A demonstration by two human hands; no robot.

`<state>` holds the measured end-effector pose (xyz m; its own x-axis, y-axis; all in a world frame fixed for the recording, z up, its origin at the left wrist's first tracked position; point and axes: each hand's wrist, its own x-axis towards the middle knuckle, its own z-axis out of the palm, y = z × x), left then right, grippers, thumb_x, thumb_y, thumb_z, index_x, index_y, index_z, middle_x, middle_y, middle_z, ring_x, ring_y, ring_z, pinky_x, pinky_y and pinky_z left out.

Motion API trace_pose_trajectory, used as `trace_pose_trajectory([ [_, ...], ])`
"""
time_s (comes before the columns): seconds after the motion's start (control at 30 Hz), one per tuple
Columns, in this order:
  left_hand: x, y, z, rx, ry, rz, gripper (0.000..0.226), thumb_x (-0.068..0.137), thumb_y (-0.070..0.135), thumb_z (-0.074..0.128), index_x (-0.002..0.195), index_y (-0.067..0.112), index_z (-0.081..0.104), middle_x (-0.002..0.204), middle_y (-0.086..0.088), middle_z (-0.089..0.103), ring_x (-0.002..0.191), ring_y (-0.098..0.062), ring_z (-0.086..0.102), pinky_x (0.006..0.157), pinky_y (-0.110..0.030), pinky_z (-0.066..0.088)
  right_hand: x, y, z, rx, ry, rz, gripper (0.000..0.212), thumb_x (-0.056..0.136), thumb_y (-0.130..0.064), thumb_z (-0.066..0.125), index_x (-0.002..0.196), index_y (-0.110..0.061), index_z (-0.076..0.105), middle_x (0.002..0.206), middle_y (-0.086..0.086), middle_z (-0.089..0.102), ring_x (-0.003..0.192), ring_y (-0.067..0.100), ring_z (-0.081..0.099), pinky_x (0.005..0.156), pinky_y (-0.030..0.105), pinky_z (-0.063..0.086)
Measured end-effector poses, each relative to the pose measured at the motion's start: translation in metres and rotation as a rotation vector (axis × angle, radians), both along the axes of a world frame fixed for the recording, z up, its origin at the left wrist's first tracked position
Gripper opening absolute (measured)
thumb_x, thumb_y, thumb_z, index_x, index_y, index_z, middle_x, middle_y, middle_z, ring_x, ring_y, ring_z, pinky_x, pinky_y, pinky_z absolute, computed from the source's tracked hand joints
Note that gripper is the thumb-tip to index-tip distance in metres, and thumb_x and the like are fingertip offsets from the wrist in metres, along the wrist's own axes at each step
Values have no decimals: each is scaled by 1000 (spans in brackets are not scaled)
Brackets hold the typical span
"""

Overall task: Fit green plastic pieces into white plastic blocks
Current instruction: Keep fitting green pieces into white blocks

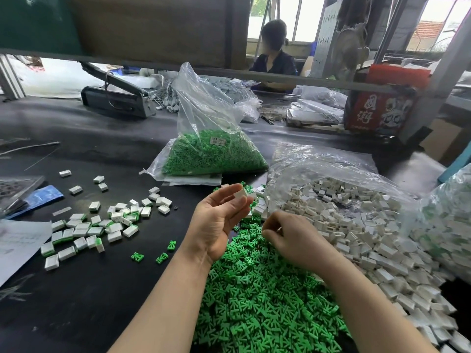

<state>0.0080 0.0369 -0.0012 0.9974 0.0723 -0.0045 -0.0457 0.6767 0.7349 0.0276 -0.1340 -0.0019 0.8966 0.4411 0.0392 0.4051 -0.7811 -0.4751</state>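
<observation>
From the head view, the left hand [219, 220] holds a white block [240, 194] pinched at its fingertips just above centre frame, while the right hand [290, 238] curls low over the green pieces [267, 296] heaped at lower centre, and whether it has one pinched I cannot tell. Done so far: a scatter of fitted blocks [84, 230] showing green edges at left centre of the dark table [102, 301]. Plenty left, I'd say, with the loose white blocks [356, 225] spilling from their bag at right and a full green bag [211, 151] waiting at upper centre.
</observation>
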Motion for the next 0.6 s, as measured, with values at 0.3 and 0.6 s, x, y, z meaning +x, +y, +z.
trace_pose_trajectory([
  [0.3,-2,-6,2,188,-64,-1,29,71,10,70,97,19,79,80,4,70,76,-7,66,70,-17,55,-3,-4,14,1015,308,-131,9,81,-13,68,90,-10,70,72,2,70,60,11,58,53,20,49],
  [0.6,-6,-20,3,420,-144,118,34,68,18,79,95,4,65,81,-3,70,77,-17,66,65,-22,55,-2,-4,16,1213,211,-3,25,75,-11,70,99,-7,69,81,2,72,68,8,65,59,17,52],
])
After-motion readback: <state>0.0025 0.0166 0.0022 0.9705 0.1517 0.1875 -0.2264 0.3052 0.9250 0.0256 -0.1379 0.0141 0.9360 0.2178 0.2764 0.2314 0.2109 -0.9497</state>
